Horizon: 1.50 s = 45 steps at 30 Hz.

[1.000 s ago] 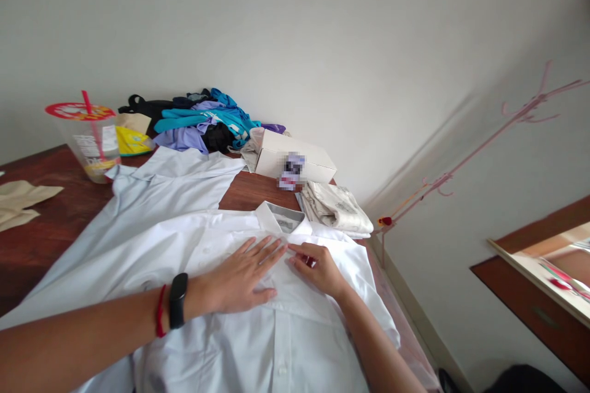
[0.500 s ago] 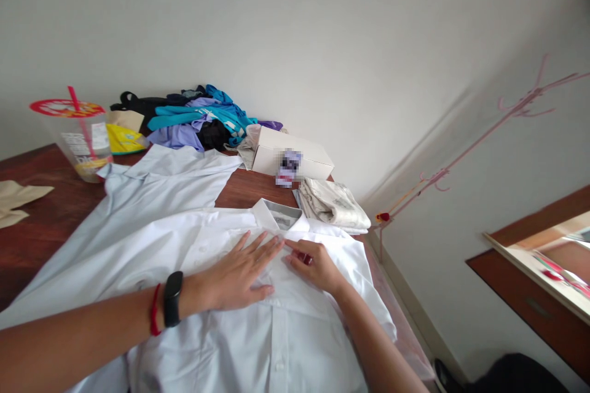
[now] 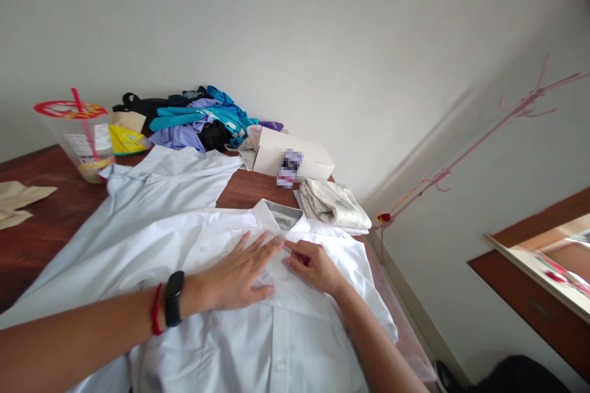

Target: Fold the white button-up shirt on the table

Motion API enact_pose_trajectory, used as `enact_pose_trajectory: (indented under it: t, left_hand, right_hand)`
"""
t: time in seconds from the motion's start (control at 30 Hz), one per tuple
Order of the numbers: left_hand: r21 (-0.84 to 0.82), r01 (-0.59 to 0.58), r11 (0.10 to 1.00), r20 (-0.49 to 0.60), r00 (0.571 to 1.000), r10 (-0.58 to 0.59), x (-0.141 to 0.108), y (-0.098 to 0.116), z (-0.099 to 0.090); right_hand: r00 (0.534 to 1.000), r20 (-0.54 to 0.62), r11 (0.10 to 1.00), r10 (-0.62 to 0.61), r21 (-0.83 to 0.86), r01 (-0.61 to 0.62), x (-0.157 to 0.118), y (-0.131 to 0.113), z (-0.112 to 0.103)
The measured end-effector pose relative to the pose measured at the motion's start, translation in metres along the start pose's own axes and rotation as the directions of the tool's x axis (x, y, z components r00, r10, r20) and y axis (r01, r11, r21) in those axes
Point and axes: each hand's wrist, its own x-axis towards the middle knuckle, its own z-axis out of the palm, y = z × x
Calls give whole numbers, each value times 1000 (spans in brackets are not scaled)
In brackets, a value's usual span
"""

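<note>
A white collared shirt (image 3: 299, 325) lies front up on the wooden table, its collar pointing away from me and its button strip running down the middle. My left hand (image 3: 242, 270) rests flat on the shirt's chest with fingers spread. Just right of it, my right hand (image 3: 316, 264) touches the cloth below the collar, index finger stretched out beside the left fingertips. Its thumb is apart from the index finger, and the other fingers are curled and partly hidden. Under and behind the shirt spreads a pale blue-grey garment (image 3: 184, 181).
On the wooden table (image 3: 244, 190) stand a plastic cup (image 3: 87, 147) with a red straw, a white box (image 3: 295, 150) and folded off-white cloth (image 3: 336, 206). Heaped clothes (image 3: 203, 116) lie against the wall. A pink coat stand (image 3: 479, 141) leans across the right side.
Both hands keep their place on the shirt. The whole view has shifted very slightly.
</note>
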Motion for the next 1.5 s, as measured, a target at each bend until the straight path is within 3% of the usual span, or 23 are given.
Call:
enact_pose_trajectory:
  t: [0.83,1.17,1.5]
  left_hand:
    - [80,-32,996,-83,996,39,-1,-5,9]
    - [56,15,998,-5,1000,-14,-1,-1,0]
    - [39,27,999,-30,999,-25,-1,0,-2]
  right_hand:
    - [997,74,998,-38,-38,41,1,-1,1]
    - [994,100,990,-34,-130,47,1,-6,1]
    - [995,103,990,-14,-137,28,0,-9,4]
